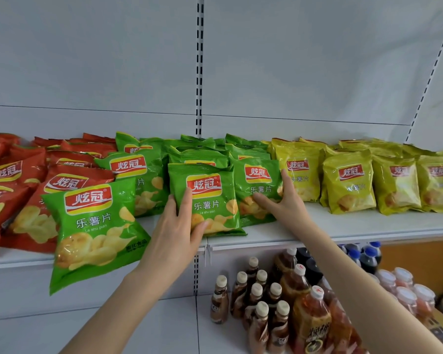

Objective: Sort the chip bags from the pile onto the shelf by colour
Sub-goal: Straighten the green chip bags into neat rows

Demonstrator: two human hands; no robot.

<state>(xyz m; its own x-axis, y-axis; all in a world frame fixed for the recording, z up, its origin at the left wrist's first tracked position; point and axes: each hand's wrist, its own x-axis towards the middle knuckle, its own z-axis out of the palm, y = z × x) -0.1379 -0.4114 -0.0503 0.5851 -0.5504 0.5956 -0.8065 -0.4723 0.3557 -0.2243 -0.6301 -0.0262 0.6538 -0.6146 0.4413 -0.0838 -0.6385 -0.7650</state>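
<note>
Middle green bag [210, 200], in front of the slotted upright [199, 72]: 炫冠, 乐薯片, Le shu pian.
Tilted green bag [95, 226], left of the upright: 炫冠, 乐薯片, Le shu pian; bottom corner 膨化食品.
Red bags [8, 175], far left of the upright: 炫冠.
Yellow bags [348, 185], right of the upright: 炫冠, faint 乐薯片.
Bottles [310, 318], below right of the upright: labels too blurred to read.

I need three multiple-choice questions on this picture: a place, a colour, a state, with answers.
1. Where are the yellow bags? A) left end B) middle C) right end of the shelf
2. The bag under the left hand is: A) red B) green C) yellow
3. The green bag before the red bags: A) overhangs the shelf edge B) stands behind them C) is torn
Answers: C, they fill the right side; B, green foil shows around the hand; A, its bottom hangs below the shelf.
</note>
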